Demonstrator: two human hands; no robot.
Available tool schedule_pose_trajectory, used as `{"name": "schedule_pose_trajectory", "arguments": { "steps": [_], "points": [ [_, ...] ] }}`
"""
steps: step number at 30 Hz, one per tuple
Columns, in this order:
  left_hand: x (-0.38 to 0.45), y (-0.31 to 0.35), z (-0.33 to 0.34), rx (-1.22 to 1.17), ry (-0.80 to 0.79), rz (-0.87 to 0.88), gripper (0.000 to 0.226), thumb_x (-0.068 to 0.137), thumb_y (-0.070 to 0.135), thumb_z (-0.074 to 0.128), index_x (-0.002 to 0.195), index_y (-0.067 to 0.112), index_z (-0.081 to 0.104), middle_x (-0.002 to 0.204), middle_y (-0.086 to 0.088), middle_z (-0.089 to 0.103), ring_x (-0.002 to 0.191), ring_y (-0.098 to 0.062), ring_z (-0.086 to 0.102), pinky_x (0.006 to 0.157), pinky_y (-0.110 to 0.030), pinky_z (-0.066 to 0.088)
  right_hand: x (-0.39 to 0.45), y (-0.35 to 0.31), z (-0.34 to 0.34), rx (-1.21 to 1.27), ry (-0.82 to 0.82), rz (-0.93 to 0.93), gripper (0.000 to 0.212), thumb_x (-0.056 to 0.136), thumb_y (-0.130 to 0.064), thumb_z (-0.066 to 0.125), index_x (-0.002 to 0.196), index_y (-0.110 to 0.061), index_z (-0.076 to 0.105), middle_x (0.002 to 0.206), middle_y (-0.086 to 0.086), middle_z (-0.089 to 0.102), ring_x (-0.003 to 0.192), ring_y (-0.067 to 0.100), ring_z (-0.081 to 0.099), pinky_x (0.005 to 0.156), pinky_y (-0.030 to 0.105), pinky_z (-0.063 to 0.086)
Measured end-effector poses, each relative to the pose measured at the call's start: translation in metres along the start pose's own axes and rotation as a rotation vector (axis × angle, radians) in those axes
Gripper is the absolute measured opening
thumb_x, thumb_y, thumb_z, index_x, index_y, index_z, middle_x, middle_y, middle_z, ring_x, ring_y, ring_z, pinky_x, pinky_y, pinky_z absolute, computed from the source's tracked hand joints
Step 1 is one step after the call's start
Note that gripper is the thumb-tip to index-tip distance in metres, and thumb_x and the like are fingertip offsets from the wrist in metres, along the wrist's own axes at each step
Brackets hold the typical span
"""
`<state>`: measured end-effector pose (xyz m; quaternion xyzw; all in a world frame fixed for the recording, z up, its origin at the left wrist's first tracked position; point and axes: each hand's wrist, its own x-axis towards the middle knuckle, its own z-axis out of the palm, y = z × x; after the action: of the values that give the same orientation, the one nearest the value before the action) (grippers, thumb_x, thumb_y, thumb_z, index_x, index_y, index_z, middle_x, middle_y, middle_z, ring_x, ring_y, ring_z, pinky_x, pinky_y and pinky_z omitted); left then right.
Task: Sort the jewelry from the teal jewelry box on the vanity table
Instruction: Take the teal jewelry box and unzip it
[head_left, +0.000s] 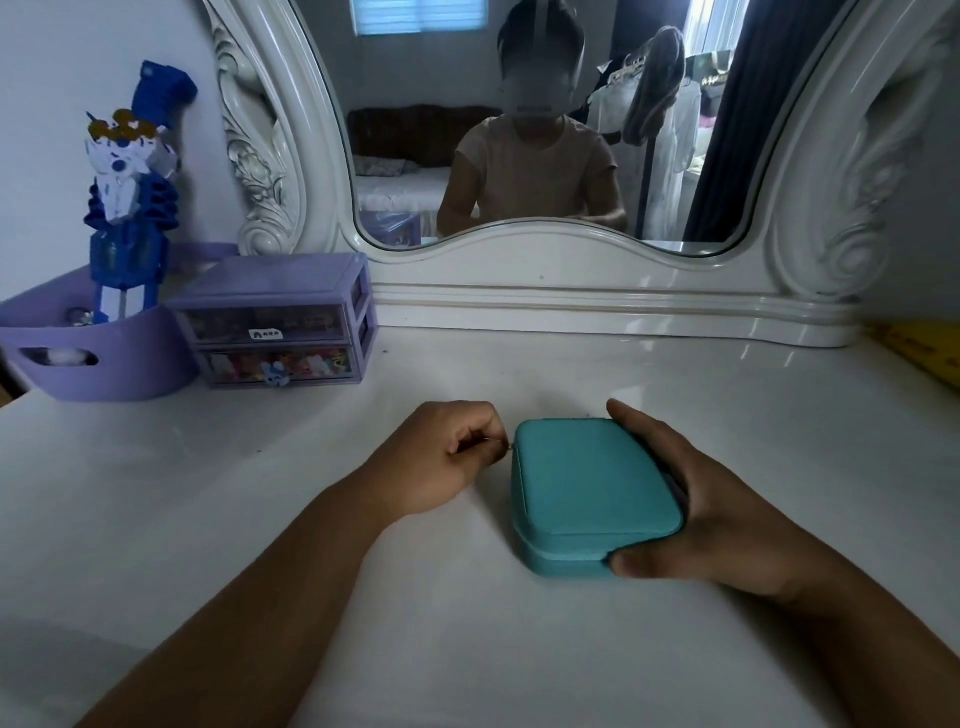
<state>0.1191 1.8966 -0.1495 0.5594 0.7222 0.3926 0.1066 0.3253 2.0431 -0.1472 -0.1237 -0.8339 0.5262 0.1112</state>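
Note:
The teal jewelry box (587, 483) lies shut on the white vanity table (363, 597), just right of centre. My right hand (691, 499) wraps its right side, fingers along the far edge and thumb on the near right corner. My left hand (441, 457) is at the box's left far corner, thumb and forefinger pinched on a small metal zipper pull (511, 447). The lid is closed, so no jewelry shows.
A purple two-drawer organiser (275, 322) stands at the back left, beside a purple basket (98, 348) holding a blue and white toy figure (130, 182). The white carved mirror (540, 130) rises along the back. A yellow object (919, 353) lies at the right edge.

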Motion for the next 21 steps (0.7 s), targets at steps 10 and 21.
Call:
{"name": "schedule_pose_trajectory", "arguments": {
  "steps": [10, 21],
  "points": [
    [-0.014, 0.011, -0.008, 0.119, -0.217, 0.046, 0.014, 0.084, 0.014, 0.063, 0.074, 0.024, 0.063, 0.069, 0.014, 0.059, 0.065, -0.005, 0.055, 0.062, -0.015, 0.043, 0.005, 0.01, -0.001, 0.039, 0.091, 0.037, 0.117, 0.044, -0.019, 0.087, 0.142, -0.034, 0.024, 0.126, -0.024, 0.046, 0.107, -0.018, 0.047, 0.077, 0.001, 0.042],
    [-0.041, 0.035, 0.011, -0.011, -0.216, 0.054, 0.005, 0.08, 0.022, 0.064, 0.076, 0.021, 0.065, 0.062, 0.012, 0.059, 0.055, -0.001, 0.053, 0.055, -0.013, 0.039, 0.007, 0.007, 0.003, -0.036, 0.085, 0.034, 0.117, 0.045, -0.024, 0.085, 0.142, -0.035, 0.02, 0.125, -0.028, 0.041, 0.106, -0.025, 0.041, 0.075, -0.004, 0.039]
  ]
}}
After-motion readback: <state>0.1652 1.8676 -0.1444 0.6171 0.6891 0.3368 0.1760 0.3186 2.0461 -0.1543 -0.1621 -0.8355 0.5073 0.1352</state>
